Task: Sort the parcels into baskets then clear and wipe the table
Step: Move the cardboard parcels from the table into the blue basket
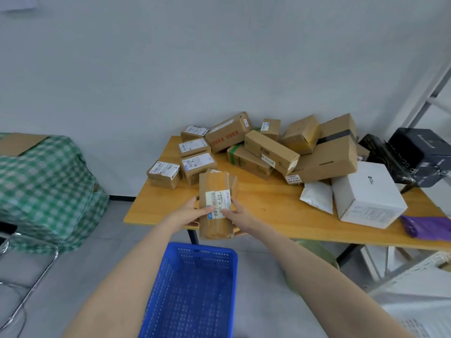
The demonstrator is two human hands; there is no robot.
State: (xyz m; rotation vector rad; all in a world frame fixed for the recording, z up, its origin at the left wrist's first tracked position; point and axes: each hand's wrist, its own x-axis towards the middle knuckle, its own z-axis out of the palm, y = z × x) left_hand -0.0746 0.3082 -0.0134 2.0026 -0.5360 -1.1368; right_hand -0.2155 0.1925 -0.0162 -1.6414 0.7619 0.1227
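A long brown taped parcel with a white label is held up over the front edge of the wooden table. My left hand grips its left side, and my right hand grips its right side, thumbs on the label. Directly below my arms stands a blue perforated basket on the floor, with nothing visible inside. Behind the parcel, several brown cardboard parcels lie piled on the table. A white box, a white mailer, a purple bag and black packages lie at the right.
A green checked bag bulges at the left beside the table. A metal chair frame sits at the lower left. A green basket shows under the table behind my right arm. A metal shelf upright rises at the right.
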